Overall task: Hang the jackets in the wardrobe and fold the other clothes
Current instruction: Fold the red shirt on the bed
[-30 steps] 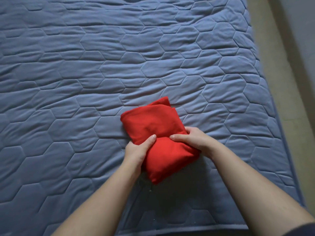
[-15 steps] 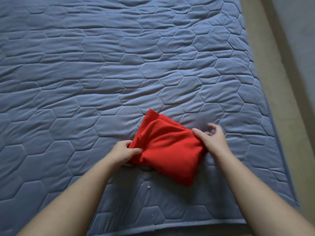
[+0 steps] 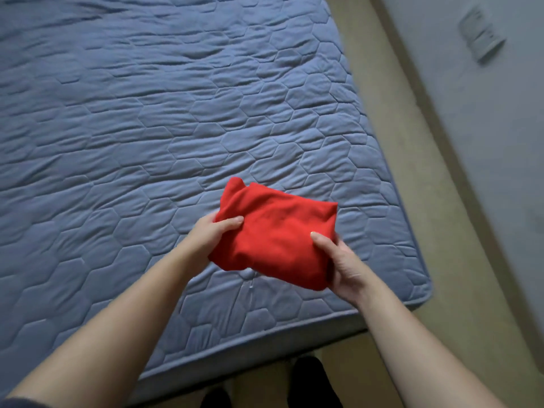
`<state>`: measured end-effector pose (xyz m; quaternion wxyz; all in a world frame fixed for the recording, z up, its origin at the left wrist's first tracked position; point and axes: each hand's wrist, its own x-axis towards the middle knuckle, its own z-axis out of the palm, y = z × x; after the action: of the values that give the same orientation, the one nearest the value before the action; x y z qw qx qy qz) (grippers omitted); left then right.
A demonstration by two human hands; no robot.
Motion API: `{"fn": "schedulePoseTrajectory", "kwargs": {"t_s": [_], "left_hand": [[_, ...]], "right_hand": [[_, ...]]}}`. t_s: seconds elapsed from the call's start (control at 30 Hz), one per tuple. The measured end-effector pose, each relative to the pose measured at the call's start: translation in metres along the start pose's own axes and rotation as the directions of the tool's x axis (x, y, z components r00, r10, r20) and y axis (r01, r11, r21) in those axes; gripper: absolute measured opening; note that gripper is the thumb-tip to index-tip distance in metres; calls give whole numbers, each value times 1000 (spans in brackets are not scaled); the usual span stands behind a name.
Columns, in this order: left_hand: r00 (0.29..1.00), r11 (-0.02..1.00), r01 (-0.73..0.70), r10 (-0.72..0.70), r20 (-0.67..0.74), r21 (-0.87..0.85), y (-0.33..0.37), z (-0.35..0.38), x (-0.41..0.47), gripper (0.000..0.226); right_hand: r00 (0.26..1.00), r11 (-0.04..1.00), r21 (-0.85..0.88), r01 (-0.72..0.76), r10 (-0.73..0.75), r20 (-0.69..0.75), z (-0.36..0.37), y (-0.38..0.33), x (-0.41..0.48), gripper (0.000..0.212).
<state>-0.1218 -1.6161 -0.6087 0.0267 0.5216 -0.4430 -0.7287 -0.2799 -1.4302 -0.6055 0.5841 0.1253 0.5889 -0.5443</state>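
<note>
A folded red garment [image 3: 276,231] is held just above the near right part of the blue quilted bed [image 3: 132,142]. My left hand [image 3: 210,234] grips its left edge, thumb on top and fingers underneath. My right hand [image 3: 343,263] grips its near right corner, thumb pressed on the top of the cloth. The fingers of both hands are hidden under the garment.
The bed's near edge and right corner [image 3: 424,290] border a beige floor strip [image 3: 412,187]. A grey wall [image 3: 485,128] with a white socket plate [image 3: 481,35] runs along the right. Dark shoes [image 3: 312,381] show below the bed's edge.
Both hands have taken the folded red garment by its sides and lifted it off the bed. It has turned and shifted right, and the view has swung toward the bed's right corner.
</note>
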Motion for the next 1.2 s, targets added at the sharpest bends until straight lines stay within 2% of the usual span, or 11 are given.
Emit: {"fn": "schedulePoseTrajectory", "kwargs": {"t_s": [0.1, 0.23, 0.33, 0.43, 0.53, 0.6, 0.7, 0.87, 0.93, 1.07, 1.2], "left_hand": [[993, 998, -63, 61, 105, 14, 47, 0, -76, 10], [947, 982, -184, 164, 276, 49, 113, 11, -195, 23], [908, 981, -179, 133, 398, 81, 146, 36, -273, 30], [864, 974, -160, 60, 501, 161, 158, 75, -340, 14], [803, 906, -363, 185, 566, 219, 152, 128, -400, 11], [738, 839, -496, 273, 617, 222, 143, 165, -432, 5], [597, 754, -623, 288, 749, 206, 114, 243, -498, 32], [353, 766, -627, 119, 928, 140, 28, 368, -621, 8], [230, 763, -631, 9, 973, 142, -14, 405, -670, 13], [67, 763, -637, -89, 994, 111, -95, 465, -761, 16], [-3, 790, -606, -121, 993, 95, -154, 523, -833, 14]], "right_hand": [[992, 992, -99, 82, -90, -85, 17, -9, -89, 50], [922, 952, -47, 302, -304, -239, 39, -31, -230, 38], [848, 896, 5, 444, -419, -324, 38, -31, -335, 41], [783, 842, 10, 539, -496, -375, 24, -14, -429, 52], [675, 786, -14, 618, -540, -503, -3, 16, -511, 46], [588, 747, -29, 665, -547, -596, -24, 33, -555, 41], [397, 661, -42, 749, -500, -770, -67, 73, -633, 36], [73, 563, -145, 814, -345, -936, -140, 165, -762, 37], [-28, 538, -176, 824, -272, -962, -166, 207, -811, 39], [-132, 525, -203, 827, -170, -977, -213, 279, -897, 38], [-214, 526, -226, 820, -85, -973, -259, 325, -962, 40]]}}
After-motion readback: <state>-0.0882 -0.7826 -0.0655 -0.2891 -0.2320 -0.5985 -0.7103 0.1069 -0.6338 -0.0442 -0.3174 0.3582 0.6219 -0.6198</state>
